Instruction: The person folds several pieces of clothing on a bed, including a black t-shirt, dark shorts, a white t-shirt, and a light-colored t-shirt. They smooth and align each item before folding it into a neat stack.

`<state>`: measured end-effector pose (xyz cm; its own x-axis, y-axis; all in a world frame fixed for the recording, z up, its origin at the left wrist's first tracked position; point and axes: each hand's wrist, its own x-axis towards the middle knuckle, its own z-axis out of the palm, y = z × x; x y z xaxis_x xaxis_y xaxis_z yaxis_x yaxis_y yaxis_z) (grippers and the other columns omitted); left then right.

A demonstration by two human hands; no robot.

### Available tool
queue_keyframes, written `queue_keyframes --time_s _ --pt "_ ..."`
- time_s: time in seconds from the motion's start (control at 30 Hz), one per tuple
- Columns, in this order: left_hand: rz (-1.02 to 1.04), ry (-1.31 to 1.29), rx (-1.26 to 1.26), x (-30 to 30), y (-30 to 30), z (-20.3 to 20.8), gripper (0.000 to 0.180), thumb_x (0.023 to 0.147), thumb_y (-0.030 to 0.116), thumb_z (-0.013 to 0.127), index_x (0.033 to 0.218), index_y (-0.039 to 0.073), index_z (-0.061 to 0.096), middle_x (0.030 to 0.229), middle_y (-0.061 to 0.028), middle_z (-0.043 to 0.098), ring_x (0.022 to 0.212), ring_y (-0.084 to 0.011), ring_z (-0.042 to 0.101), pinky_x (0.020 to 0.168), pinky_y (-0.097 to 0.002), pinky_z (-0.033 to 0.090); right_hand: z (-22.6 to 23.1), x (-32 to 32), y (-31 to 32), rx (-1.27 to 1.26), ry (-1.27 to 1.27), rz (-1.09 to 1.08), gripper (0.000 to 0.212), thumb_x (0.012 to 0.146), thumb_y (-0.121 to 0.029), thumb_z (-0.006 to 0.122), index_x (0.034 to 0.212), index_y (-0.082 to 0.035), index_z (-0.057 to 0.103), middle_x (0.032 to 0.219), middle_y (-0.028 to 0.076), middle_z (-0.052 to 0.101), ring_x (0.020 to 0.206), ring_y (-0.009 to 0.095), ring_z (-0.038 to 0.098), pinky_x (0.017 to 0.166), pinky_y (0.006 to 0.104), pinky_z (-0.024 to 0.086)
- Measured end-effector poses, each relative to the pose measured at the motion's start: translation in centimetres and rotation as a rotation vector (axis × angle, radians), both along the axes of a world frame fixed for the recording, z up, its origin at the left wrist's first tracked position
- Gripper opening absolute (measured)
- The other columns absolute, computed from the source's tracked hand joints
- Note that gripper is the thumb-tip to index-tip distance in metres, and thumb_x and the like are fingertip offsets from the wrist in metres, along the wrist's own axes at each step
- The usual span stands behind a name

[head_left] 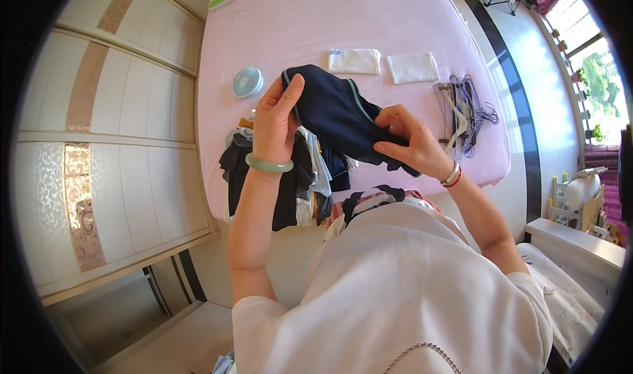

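Note:
A dark navy garment with light blue piping [336, 110] is held up in the air between my two hands, above the near part of the bed. My left hand [278, 113] grips its upper left end, thumb on top. At its lower right end, my right hand [412, 140] pinches the cloth between thumb and fingers. The kind of garment is not clear, as it is bunched. Below and behind my left hand lies a pile of clothes [264, 183], dark, grey and white, partly hidden by my forearm.
The bed has a pink sheet [283, 28]. Two folded white cloths [354, 61] [412, 68] lie beyond the garment. A small light blue fan [248, 82] is at the left, and a bunch of hangers [465, 117] at the right. Cream wardrobe doors [132, 110] line the left side.

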<state>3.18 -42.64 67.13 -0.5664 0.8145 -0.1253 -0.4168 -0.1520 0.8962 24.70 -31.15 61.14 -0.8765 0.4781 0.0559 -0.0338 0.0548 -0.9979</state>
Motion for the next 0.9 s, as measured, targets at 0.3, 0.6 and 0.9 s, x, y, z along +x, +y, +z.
queue_keyframes --time_s 0.3,0.6,0.9 --pt "0.161 0.39 -0.15 -2.3 -0.6 -1.2 0.015 0.093 0.019 0.066 0.101 0.006 0.067 0.09 0.0047 0.065 0.078 -0.0028 0.057 0.069 -0.0169 0.045 -1.6 0.8 1.9 0.986 -0.309 0.087 0.024 0.082 -0.025 0.071 0.088 -0.005 0.06 0.073 0.015 0.062 0.076 0.035 0.061 0.067 0.0429 0.047" --pt "-0.033 0.108 -0.036 0.6 -0.9 1.5 0.012 0.094 0.016 0.063 0.1 0.005 0.062 0.093 0.0012 0.065 0.083 -0.0054 0.062 0.074 -0.0196 0.05 -1.6 -4.4 0.3 0.059 0.044 0.149 0.049 0.092 -0.047 0.061 0.117 -0.006 0.064 0.092 0.007 0.066 0.081 0.011 0.058 0.072 0.0288 0.048" --pt "0.151 0.771 -0.206 -0.7 -1.9 -0.2 0.026 0.085 0.015 0.073 0.105 0.003 0.062 0.089 0.001 0.063 0.081 -0.0087 0.058 0.074 -0.0204 0.047 1.8 -6.4 0.9 -0.138 0.176 -0.036 0.02 0.094 -0.018 0.062 0.084 -0.001 0.059 0.07 -0.005 0.047 0.068 0.003 0.042 0.058 0.0241 0.038"
